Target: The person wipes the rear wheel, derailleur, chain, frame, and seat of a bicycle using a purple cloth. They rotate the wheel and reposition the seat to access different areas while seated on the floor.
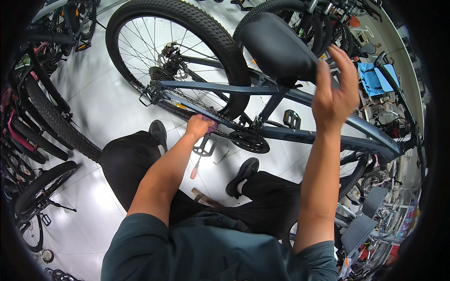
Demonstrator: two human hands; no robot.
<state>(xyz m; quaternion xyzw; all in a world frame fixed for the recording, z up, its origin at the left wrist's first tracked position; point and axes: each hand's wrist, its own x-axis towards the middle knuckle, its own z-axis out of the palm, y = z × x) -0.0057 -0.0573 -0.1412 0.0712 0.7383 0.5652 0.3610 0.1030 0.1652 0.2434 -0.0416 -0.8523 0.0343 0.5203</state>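
A dark blue-grey mountain bike stands before me, its frame (270, 90) running left to right. My left hand (199, 126) grips a purple cloth (213, 127) against the chainstay and chain, between the rear cassette (161, 74) and the chainring (250, 142). My right hand (333, 92), slightly blurred, is raised by the nose of the black saddle (277, 45). Its fingers are apart and hold nothing; whether they touch the saddle I cannot tell. The knobby rear tyre (182, 14) is beyond my left hand. A crank pedal (204, 146) hangs just below that hand.
On the tiled floor lie a screwdriver (194, 170) with an orange handle and an L-shaped hex key (222, 157). A wooden piece (205, 198) is between my legs. Several bicycles crowd the left, including a knobby tyre (58, 117). Grey seats (358, 233) stand at the right.
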